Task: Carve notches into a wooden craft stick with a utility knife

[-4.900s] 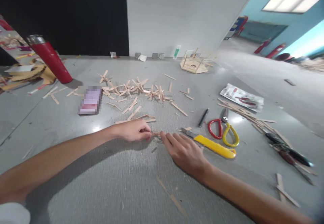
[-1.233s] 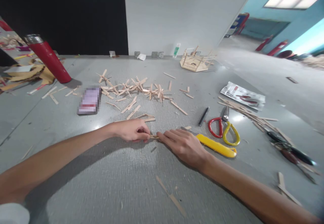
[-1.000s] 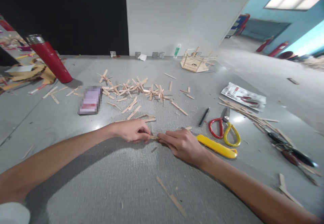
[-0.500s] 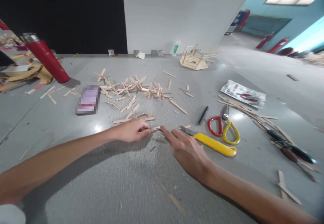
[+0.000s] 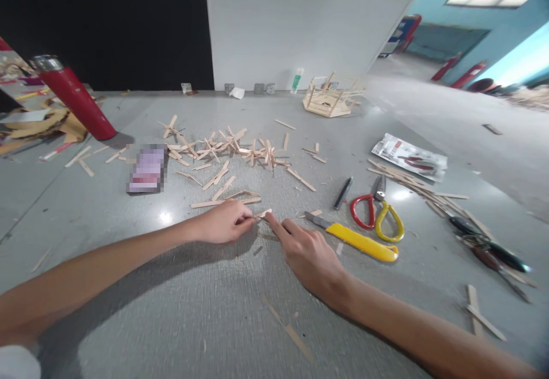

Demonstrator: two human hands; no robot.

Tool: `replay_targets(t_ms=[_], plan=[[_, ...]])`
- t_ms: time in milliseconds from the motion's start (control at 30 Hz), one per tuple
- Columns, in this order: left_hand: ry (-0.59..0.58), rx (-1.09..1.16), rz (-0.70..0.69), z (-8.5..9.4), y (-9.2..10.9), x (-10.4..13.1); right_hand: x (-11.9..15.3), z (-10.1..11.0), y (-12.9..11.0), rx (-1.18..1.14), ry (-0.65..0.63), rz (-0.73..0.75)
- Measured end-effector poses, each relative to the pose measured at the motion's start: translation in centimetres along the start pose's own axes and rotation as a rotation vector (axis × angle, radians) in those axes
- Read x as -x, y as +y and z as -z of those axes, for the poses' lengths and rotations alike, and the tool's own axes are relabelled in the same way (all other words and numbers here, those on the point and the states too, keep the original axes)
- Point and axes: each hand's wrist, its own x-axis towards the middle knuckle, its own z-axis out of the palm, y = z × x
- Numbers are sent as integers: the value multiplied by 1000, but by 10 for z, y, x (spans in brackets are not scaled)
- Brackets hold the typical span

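Head view: on the gray tabletop [image 5: 171,310], a red flask [image 5: 86,104] stood well left of the fingers and beyond them, with a blurred purple rectangle [image 5: 148,168] nearer. Just beyond the left fingers lay a few sticks, and farther past them a loose heap of wooden sticks [image 5: 254,152], many overlapping at odd angles and none visibly joined.

The left hand [image 5: 225,223] pinched a thin wooden strip [image 5: 262,215] between thumb and forefinger, its other fingers curled. The strip lay between the two hands, its far end under the right hand's [image 5: 311,253] outstretched index fingertip; whether the right thumb pressed from below could not be told. Work on this strip looked unfinished, since both hands were on it and it had not been set down. Slivers [image 5: 258,250] just below the fingertips looked like offcuts, so some trimming was probably done.

Well beyond the right fingers stood a wooden frame [image 5: 317,107] with uprights, seemingly only part-built. Right of the fingers, out of grasp, lay a black pen-like tool [image 5: 343,194], a yellow-handled knife [image 5: 362,242], shears [image 5: 381,195], a packet [image 5: 409,157] and, farthest right, dark-handled tools [image 5: 501,255].
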Motion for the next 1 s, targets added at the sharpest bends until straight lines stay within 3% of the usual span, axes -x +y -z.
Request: replay_targets(t_ms=[433, 800, 1000], plan=[[-43, 94, 55, 1, -3, -2, -3, 7, -7, 29, -91, -47], [-33, 124, 61, 1, -2, -2, -3, 12, -14, 113, -48, -4], [-20, 126, 54, 1, -4, -2, -6, 19, -15, 130, -91, 8]])
